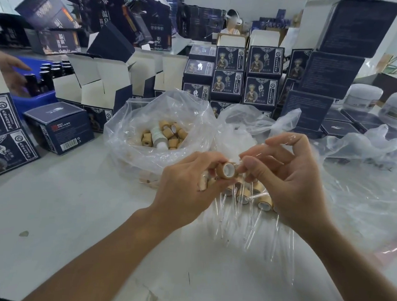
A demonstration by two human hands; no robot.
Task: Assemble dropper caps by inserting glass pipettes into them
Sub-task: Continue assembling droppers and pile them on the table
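Landmark: the dropper cap I hold above the table.
Left hand: my left hand pinches that cap by its tan wall; open white mouth faces back toward me, axis roughly along my line of sight.
Right hand: my right hand, just right of the cap, has thumb and forefinger curled together at the cap's rim. A glass pipette there is too faint to confirm.
Done: just below and behind the cap, a cluster of assembled droppers lies on the table, glass stems pointing toward me.
Left: beyond the cap, up and left, a clear bag of loose caps remains, so I judge much work outstanding.
Far: stacked dark boxes behind the bag.
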